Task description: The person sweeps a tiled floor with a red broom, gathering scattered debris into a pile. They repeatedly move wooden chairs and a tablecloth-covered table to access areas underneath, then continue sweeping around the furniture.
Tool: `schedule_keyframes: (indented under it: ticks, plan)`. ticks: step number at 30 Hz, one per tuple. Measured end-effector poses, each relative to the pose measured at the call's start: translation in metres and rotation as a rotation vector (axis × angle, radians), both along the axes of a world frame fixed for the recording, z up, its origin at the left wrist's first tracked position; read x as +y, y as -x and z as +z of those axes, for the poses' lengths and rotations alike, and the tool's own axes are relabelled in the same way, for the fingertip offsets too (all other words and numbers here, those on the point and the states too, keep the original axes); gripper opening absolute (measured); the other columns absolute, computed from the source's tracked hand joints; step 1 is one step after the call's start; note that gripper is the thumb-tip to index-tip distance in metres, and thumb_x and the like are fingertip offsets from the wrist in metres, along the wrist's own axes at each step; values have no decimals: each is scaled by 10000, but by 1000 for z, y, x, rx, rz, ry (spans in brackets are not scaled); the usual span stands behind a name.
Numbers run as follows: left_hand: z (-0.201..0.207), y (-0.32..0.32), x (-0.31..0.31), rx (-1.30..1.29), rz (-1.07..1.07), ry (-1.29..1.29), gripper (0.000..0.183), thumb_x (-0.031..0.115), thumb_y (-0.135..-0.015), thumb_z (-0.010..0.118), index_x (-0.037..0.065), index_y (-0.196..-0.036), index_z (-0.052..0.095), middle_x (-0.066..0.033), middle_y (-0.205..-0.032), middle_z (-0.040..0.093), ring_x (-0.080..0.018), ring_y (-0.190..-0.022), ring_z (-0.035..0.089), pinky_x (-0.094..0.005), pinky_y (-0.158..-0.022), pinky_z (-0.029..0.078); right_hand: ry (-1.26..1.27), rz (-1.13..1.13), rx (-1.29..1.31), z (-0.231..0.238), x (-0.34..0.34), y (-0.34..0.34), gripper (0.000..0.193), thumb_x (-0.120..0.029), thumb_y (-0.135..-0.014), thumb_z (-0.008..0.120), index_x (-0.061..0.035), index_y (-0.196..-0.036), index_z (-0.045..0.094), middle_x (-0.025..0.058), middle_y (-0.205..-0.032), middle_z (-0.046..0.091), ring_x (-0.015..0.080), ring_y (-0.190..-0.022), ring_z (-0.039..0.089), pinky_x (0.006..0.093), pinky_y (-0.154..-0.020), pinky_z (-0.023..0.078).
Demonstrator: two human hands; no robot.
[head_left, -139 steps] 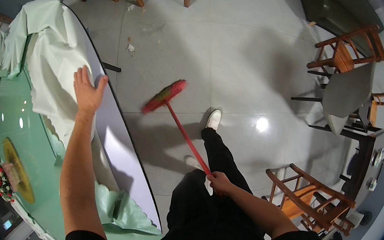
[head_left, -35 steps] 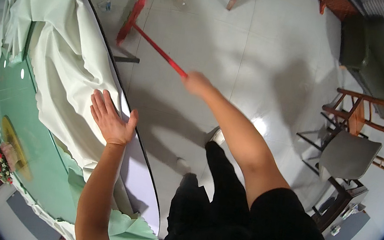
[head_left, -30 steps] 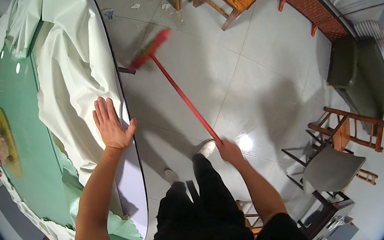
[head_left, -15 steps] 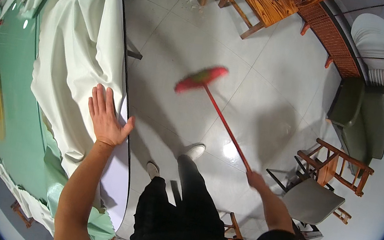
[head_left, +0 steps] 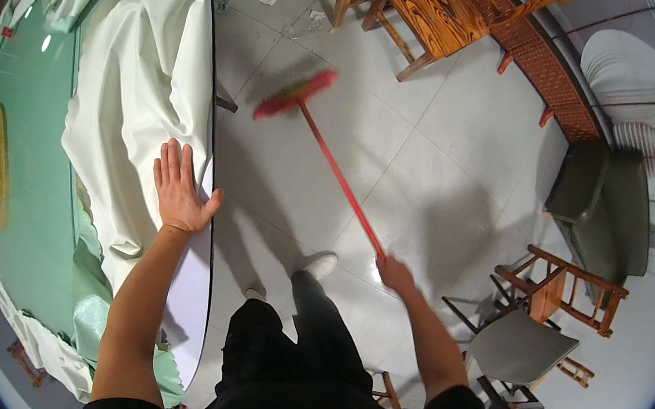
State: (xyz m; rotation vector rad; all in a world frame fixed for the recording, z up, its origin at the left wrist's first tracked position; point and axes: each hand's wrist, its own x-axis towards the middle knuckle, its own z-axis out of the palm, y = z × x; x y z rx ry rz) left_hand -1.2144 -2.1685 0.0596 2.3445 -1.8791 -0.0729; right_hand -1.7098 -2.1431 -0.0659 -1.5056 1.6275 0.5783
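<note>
My right hand (head_left: 396, 274) is wrapped round the end of a red broom (head_left: 343, 182) handle. The broom's red head (head_left: 296, 95), blurred by motion, is over the grey tiled floor ahead of me, close to the table's side. My left hand (head_left: 183, 188) lies flat with fingers stretched on a crumpled white tablecloth (head_left: 144, 53) near the table edge. That cloth is bunched over a round table (head_left: 191, 311), whose pale rim is bare near my left forearm. A green glass turntable (head_left: 28, 188) rests on the table at far left.
White scraps (head_left: 317, 16) lie on the floor beyond the broom. Wooden chairs (head_left: 438, 11) stand at the far side beside a reddish woven screen (head_left: 532, 62). To the right are a dark green armchair (head_left: 615, 216), a grey-seated chair (head_left: 523, 347) and a wooden stool (head_left: 562, 292).
The broom head has swung left and farther away, toward the table. My right hand has moved left with the handle. The left hand remains flat on the cloth.
</note>
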Motion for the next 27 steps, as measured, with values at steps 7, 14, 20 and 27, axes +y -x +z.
schedule_keyframes:
  ticks: [7,14,20,27]
  plan:
    - [-3,-4,3,-27,-20,7,976,474,-719,638,22,-1505,277,-247,-1573,212,-410,-1474,157,-542,-1178,115,-35,413,-22,-26,93,-14,262,-185,-927,476,9,-1011,630,225,-874,664,380,-815,684,497,-672,567]
    - [-9,-5,3,-76,-88,37,927,501,-779,607,22,-1505,288,-248,-1563,244,-422,-1462,185,-533,-1175,134,102,35,-182,-61,-152,-148,451,-400,-987,409,-54,-1058,688,193,-1091,688,373,-1032,656,485,-889,509]
    - [-11,-7,6,-78,-70,36,938,525,-788,601,26,-1511,274,-238,-1570,231,-404,-1468,178,-531,-1179,129,-12,-87,106,-1,37,50,686,-565,-991,304,14,-954,670,271,-972,679,459,-949,649,540,-857,502]
    - [-10,-5,2,-109,-104,80,926,483,-795,592,42,-1531,244,-219,-1587,212,-386,-1480,167,-519,-1186,120,-191,-442,308,86,321,229,708,-584,-984,325,14,-909,697,293,-935,673,452,-941,656,529,-849,507]
